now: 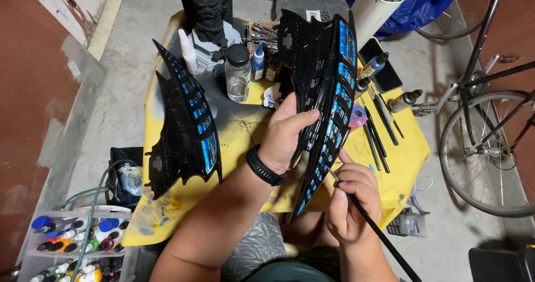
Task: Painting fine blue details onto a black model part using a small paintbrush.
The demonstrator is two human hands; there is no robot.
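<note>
1. We held the wing piece [320, 109] up over the yellow table [409, 148] in our left hand [285, 137]. Its fingers were clamped on the piece's inner edge, with the thumb across the black front.
2. The wing's long axis ran steeply, from its broad top near the bottles [257, 62] down to a narrow tip just above our lap. Its blue panels lay along the right-hand edge.
3. Our right hand [351, 201] sat just right of the lower tip, fingers pinched together on a brush [379, 232].
4. The brush handle slanted away to the lower right. Its tip pointed up and left, touching or nearly touching a blue panel low on the wing; we could not tell which.
5. So the worked spot lay up-left of our right fingers, and the right hand was the nearer one to it.
6. A second wing [186, 126] lay flat on the table's left side, well apart from both hands.
</note>
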